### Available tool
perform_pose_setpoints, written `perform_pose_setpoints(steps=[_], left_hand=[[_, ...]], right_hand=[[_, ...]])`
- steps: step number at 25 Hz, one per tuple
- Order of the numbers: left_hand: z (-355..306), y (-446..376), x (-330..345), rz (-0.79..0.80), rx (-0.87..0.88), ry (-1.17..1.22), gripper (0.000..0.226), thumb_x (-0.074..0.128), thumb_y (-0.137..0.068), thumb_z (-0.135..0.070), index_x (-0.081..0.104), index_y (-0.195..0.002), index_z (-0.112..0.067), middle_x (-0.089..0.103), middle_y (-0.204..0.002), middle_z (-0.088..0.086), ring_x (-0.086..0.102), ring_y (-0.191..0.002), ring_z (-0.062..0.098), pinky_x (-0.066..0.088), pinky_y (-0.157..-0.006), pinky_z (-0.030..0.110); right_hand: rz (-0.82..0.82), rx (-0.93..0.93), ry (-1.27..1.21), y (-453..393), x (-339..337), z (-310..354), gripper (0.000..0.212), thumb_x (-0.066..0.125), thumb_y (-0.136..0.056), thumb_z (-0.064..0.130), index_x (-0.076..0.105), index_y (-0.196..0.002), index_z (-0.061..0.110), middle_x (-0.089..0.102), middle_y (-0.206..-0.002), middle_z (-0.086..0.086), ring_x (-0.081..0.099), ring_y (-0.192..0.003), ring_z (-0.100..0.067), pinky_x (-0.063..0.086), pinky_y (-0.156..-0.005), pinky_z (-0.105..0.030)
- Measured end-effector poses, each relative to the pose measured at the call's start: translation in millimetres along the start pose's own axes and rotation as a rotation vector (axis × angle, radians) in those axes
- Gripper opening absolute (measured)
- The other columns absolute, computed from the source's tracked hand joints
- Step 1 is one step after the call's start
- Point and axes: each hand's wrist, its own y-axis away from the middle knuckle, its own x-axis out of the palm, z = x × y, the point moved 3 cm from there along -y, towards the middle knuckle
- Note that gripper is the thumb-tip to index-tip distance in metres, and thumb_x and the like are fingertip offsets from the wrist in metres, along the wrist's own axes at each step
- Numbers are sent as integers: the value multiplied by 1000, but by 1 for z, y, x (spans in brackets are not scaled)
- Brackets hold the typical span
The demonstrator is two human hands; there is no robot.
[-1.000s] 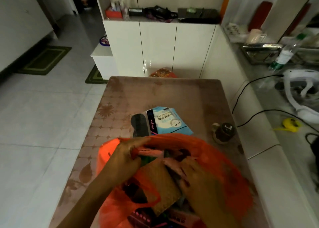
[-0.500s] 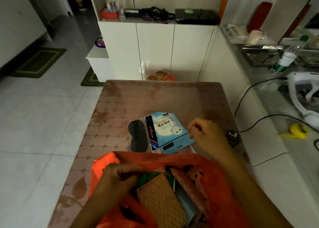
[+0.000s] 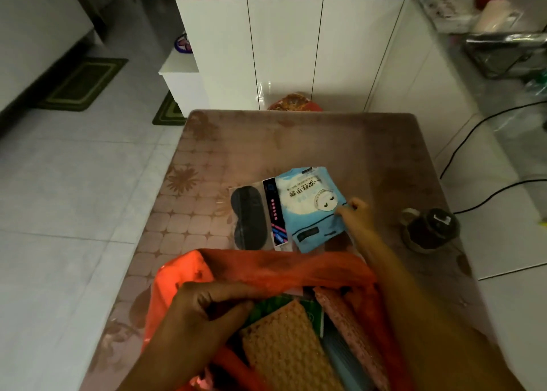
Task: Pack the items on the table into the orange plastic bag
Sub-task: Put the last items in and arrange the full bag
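The orange plastic bag [image 3: 266,267] lies open at the table's near edge, with a tan waffle cloth [image 3: 284,349], a pink cloth [image 3: 349,325] and a green pack [image 3: 310,309] inside. My left hand [image 3: 204,310] grips the bag's left rim. My right hand [image 3: 356,217] reaches over the bag and pinches the right edge of a blue packet [image 3: 310,207] that lies flat on the table. Beside the blue packet, on its left, lies a clear pack with a black eye mask [image 3: 251,216].
A small dark round device [image 3: 429,227] with a cable sits at the right of the brown patterned table [image 3: 296,142]. White cabinets stand behind the table. A cluttered counter with cables runs along the right. Tiled floor lies to the left.
My right hand has left the bag, reached forward over it and taken hold of the blue packet's edge. My left hand has kept its grip on the bag's rim.
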Motion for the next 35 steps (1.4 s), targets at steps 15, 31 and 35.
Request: perform_pose_setpoints(steps=[15,31,35], left_hand=[[-43,9,-19,96,394,-385,84,60,-75,-1,37,-126,-63,53,-109,-39,52,-101,-20,50,-83,12],[1,25,-22,75,358,-577,43,57,-76,-7,69,-102,-39,45,-136,-25,36,-133,8,37,-108,38],[14,20,8,86,334,-630,52,54,-69,-31,66,-119,-24,53,-137,-6,30,-129,6,25,-108,25]], right_hand=[[291,-112,-421,214,-132,67,31,46,-73,-14,56,-74,15,60,-81,-13,57,-73,-28,46,-66,-39],[344,-872,1105,314,1,2,54,40,-86,50,44,-138,38,50,-145,8,52,-130,-19,23,-115,-42],[518,-778,878,295,-7,14,51,32,-97,44,29,-147,36,31,-157,7,27,-142,-14,8,-117,-31]])
